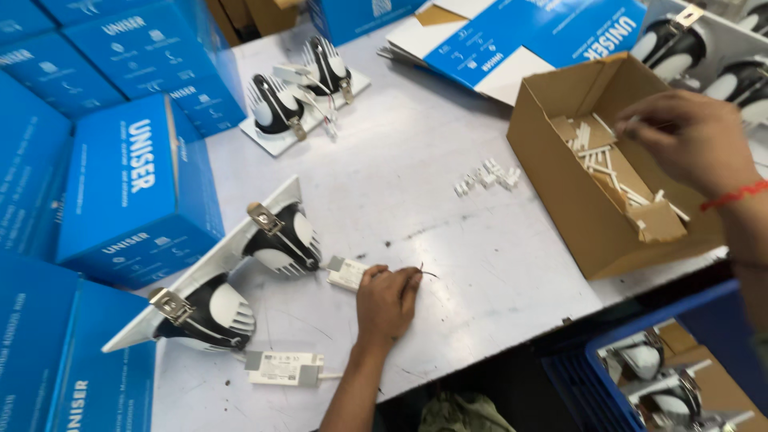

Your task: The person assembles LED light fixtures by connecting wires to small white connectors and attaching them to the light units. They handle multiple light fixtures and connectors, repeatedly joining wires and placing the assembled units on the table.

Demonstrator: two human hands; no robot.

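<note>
The left hand (386,300) lies palm down just left of the cardboard box (560,184), fingers curled together, forearm running straight back from it. The right hand (692,140) hovers over the same box's open top, fingers bent and pinched, wrist angled down, forearm leading off to the box's right.

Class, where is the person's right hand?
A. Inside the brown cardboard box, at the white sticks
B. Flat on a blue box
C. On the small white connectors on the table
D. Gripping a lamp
A: the right hand reaches into the cardboard box, fingers pinching among the white sticks.
</note>
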